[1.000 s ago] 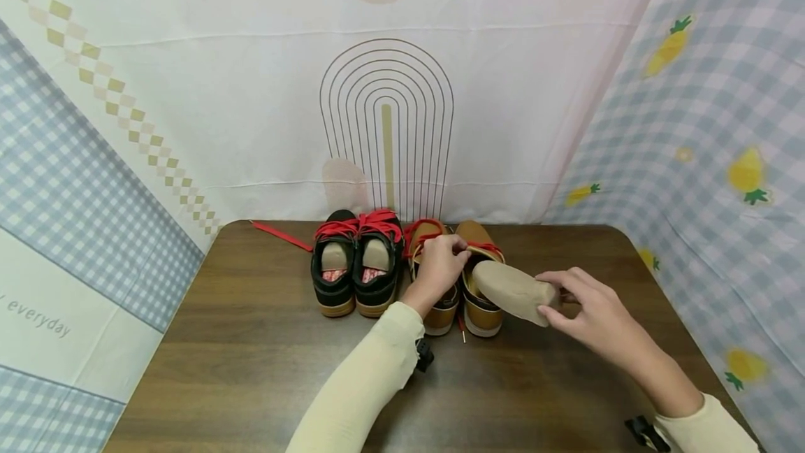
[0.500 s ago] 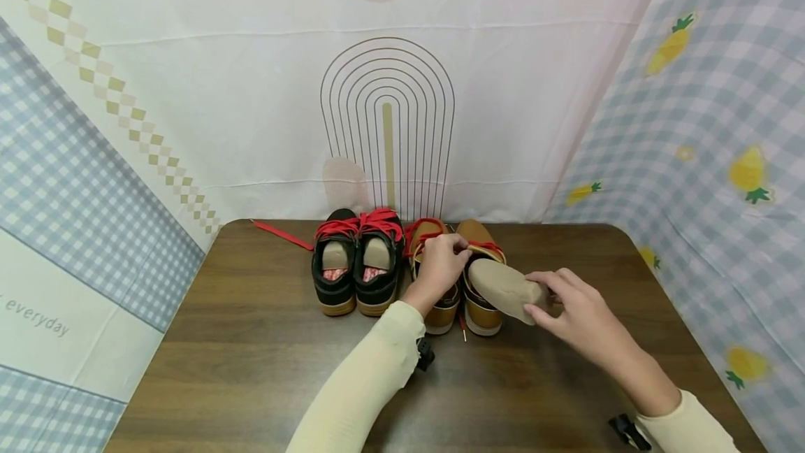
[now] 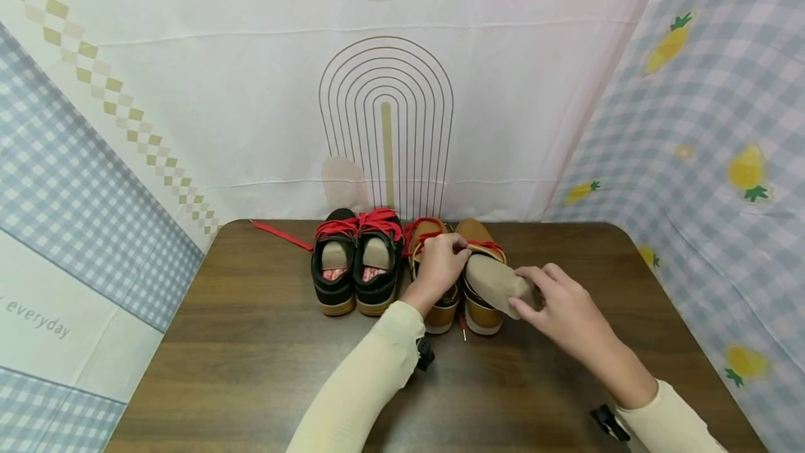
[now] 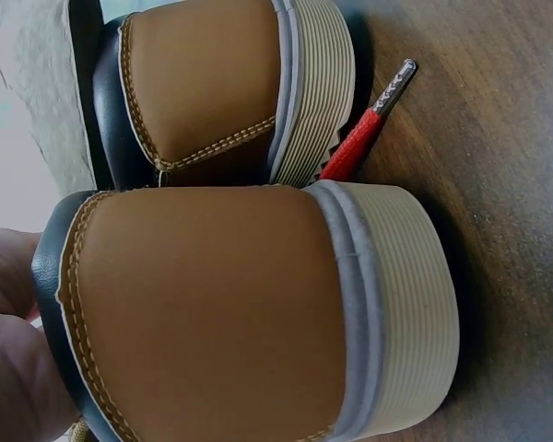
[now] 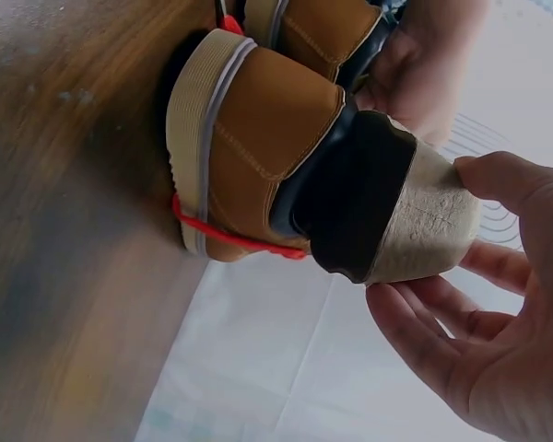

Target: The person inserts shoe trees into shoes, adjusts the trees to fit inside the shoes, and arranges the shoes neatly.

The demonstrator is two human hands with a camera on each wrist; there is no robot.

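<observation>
Two brown shoes with red laces stand side by side, the left brown shoe (image 3: 439, 321) and the right brown shoe (image 3: 483, 319). My left hand (image 3: 440, 268) reaches over the left one, its thumb and fingers pinching the tongue area at the opening of the right one. A beige shoe tree (image 3: 493, 282) is held by its heel end between the thumb and fingers of my right hand (image 3: 560, 306). Its front end slants into the right shoe's opening; the tip is hidden. The right wrist view shows the dark underside of the shoe tree (image 5: 429, 216).
Left of the brown pair stand two black shoes (image 3: 335, 292) with red laces and beige shoe trees inside. One red lace (image 3: 279, 234) trails across the wooden table (image 3: 264, 369). A lace tip (image 4: 392, 87) lies between the brown heels. Cloth hangings (image 3: 503, 103) surround the table.
My right hand has moved left and slightly up with the shoe tree, bringing its front further over and into the right brown shoe. My left hand has stayed in place.
</observation>
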